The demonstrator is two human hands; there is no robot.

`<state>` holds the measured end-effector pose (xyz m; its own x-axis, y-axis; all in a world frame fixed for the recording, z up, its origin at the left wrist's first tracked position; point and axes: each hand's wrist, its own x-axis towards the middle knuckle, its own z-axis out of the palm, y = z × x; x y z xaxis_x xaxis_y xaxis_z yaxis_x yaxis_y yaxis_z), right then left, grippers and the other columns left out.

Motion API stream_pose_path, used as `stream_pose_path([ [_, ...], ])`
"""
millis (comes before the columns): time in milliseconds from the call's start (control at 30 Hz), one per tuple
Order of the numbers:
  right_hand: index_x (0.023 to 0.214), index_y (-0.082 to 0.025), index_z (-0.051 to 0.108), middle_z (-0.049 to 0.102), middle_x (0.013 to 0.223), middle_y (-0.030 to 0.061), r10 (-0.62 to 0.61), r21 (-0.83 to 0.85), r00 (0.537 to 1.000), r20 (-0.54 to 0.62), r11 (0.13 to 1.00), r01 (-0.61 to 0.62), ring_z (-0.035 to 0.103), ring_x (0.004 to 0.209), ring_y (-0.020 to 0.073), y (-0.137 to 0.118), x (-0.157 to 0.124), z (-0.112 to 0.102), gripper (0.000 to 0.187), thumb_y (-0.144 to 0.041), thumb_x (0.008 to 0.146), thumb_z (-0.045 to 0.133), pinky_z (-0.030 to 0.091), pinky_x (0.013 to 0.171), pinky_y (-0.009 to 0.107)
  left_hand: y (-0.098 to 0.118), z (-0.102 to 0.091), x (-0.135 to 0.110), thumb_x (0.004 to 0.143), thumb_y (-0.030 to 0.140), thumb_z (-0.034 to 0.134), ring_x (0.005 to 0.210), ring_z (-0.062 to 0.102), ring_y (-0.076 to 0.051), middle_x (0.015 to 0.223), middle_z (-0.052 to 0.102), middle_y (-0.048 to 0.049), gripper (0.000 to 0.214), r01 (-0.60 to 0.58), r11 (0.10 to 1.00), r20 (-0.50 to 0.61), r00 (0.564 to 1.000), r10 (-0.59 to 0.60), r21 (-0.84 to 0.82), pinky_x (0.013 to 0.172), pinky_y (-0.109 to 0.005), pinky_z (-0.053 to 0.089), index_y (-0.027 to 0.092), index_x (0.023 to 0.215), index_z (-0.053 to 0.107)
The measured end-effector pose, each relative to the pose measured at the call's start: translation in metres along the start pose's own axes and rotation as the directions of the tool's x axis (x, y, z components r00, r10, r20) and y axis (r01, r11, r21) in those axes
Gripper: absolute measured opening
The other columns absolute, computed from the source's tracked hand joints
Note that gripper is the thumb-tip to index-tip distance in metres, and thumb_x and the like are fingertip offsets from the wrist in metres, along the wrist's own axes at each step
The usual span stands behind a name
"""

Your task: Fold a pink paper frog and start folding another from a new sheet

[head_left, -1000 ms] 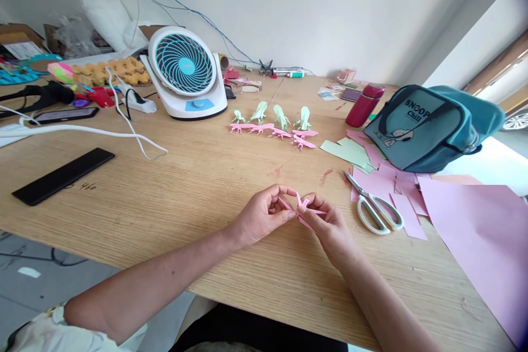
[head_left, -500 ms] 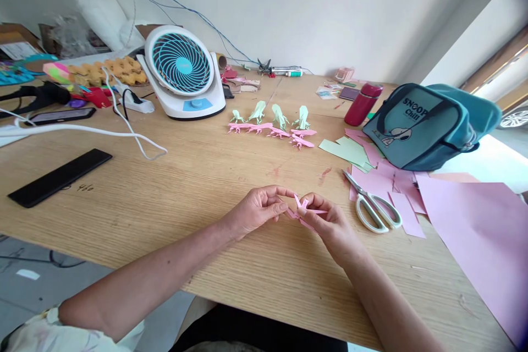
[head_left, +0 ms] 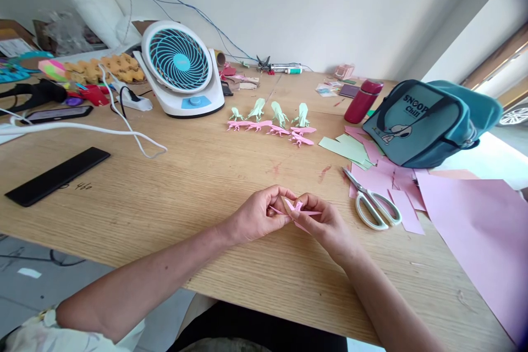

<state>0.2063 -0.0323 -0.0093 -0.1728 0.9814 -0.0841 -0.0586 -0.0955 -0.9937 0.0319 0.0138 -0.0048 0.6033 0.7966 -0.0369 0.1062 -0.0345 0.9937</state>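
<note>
A pink folded-paper figure with thin pointed limbs is held between my two hands, above the front part of the wooden table. My left hand pinches its left side with thumb and fingers. My right hand grips its right side, the thumb pressed on the middle. Fingers cover part of the paper. Beyond my hands stand several pink paper insects in a row, with several pale green folded-paper figures behind them.
On the right, scissors lie partly over pink paper pieces, near green strips, a large pink sheet, a red flask and a teal bag. A fan, white cable and black bar are left.
The pink paper figure has shifted slightly left and turned between my fingers. My left hand has closed in on it, and a limb now shows inside its grip.
</note>
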Motion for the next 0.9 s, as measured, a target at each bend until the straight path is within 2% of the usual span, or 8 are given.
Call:
stream_pose_path([
  [67, 0.08, -0.019, 0.058, 0.047, 0.066, -0.0041, 0.002, 0.005, 1.0, 0.006, 1.0, -0.002, 0.035, 0.058, 0.0097, 0.0, 0.0, 0.0, 0.036, -0.051, 0.079, 0.073, 0.022, 0.055, 0.025, -0.001, 0.0, 0.0, 0.079, 0.025, 0.073, 0.058, 0.052, -0.007, 0.07, 0.059, 0.003, 0.034, 0.008, 1.0, 0.012, 1.0, -0.007, -0.024, 0.056, -0.018, 0.039, 0.014, 0.107, 0.059],
  [267, 0.077, -0.018, 0.057, 0.049, 0.068, -0.0034, -0.029, -0.019, 0.999, -0.032, 0.999, 0.028, 0.038, 0.061, 0.01, 0.003, 0.004, -0.002, 0.04, -0.052, 0.074, 0.077, 0.026, 0.057, 0.024, -0.006, -0.003, 0.005, 0.079, 0.029, 0.075, 0.083, 0.065, -0.015, 0.092, 0.069, -0.0057, 0.035, -0.009, 0.999, 0.028, 1.0, 0.01, -0.032, 0.076, -0.026, 0.049, 0.014, 0.107, 0.062],
  [400, 0.075, -0.017, 0.058, 0.05, 0.067, -0.0029, -0.011, -0.058, 1.0, -0.006, 0.998, 0.011, 0.039, 0.059, 0.0096, 0.002, 0.005, -0.003, 0.04, -0.053, 0.074, 0.077, 0.028, 0.056, 0.024, -0.01, -0.003, 0.006, 0.075, 0.028, 0.079, 0.079, 0.065, -0.014, 0.086, 0.069, -0.0048, 0.037, 0.013, 0.999, 0.027, 1.0, -0.012, -0.048, 0.074, -0.025, 0.049, 0.012, 0.104, 0.063],
  [500, 0.082, -0.018, 0.06, 0.053, 0.067, -0.0028, 0.024, -0.018, 0.999, 0.03, 1.0, -0.024, 0.044, 0.059, 0.01, -0.001, 0.004, -0.004, 0.036, -0.051, 0.078, 0.074, 0.032, 0.056, 0.024, -0.009, -0.003, 0.006, 0.076, 0.031, 0.079, 0.079, 0.065, -0.015, 0.084, 0.07, -0.005, 0.04, 0.006, 0.998, 0.03, 1.0, -0.004, -0.066, 0.074, -0.026, 0.05, 0.012, 0.106, 0.062],
  [633, 0.097, -0.021, 0.063, 0.064, 0.088, 0.0021, -0.047, 0.05, 0.998, 0.049, 0.998, 0.044, 0.059, 0.08, 0.0154, -0.001, 0.004, -0.006, 0.031, -0.044, 0.079, 0.076, 0.046, 0.073, 0.028, -0.006, -0.004, 0.005, 0.078, 0.032, 0.077, 0.084, 0.066, -0.016, 0.092, 0.071, -0.007, 0.044, -0.025, 0.997, -0.044, 0.999, 0.022, -0.069, 0.076, -0.026, 0.05, 0.011, 0.113, 0.062],
  [700, 0.101, -0.023, 0.062, 0.065, 0.096, 0.0031, -0.11, 0.053, 0.993, 0.05, 0.993, 0.107, 0.06, 0.089, 0.0168, 0.002, 0.005, -0.008, 0.032, -0.038, 0.078, 0.078, 0.048, 0.081, 0.03, -0.005, -0.005, 0.006, 0.078, 0.032, 0.076, 0.08, 0.065, -0.014, 0.088, 0.07, -0.0053, 0.041, -0.033, 0.999, -0.094, 0.995, 0.029, -0.043, 0.073, -0.024, 0.049, 0.011, 0.111, 0.064],
  [767, 0.104, -0.024, 0.062, 0.066, 0.095, 0.0022, -0.139, 0.047, 0.989, 0.042, 0.989, 0.137, 0.06, 0.09, 0.0161, 0.007, 0.006, -0.009, 0.03, -0.035, 0.08, 0.077, 0.048, 0.082, 0.029, -0.007, -0.006, 0.007, 0.078, 0.033, 0.076, 0.076, 0.064, -0.013, 0.084, 0.07, -0.0043, 0.035, -0.023, 0.999, -0.126, 0.992, 0.019, -0.027, 0.071, -0.023, 0.048, 0.011, 0.104, 0.068],
  [900, 0.1, -0.024, 0.062, 0.067, 0.091, 0.0013, -0.152, 0.042, 0.988, 0.007, 0.988, 0.151, 0.061, 0.085, 0.014, 0.012, 0.008, -0.01, 0.023, -0.033, 0.082, 0.074, 0.049, 0.081, 0.027, -0.011, -0.006, 0.009, 0.075, 0.038, 0.078, 0.083, 0.066, -0.016, 0.091, 0.073, -0.0071, 0.031, -0.006, 0.998, -0.121, 0.993, -0.001, -0.058, 0.077, -0.026, 0.049, 0.011, 0.089, 0.071],
])
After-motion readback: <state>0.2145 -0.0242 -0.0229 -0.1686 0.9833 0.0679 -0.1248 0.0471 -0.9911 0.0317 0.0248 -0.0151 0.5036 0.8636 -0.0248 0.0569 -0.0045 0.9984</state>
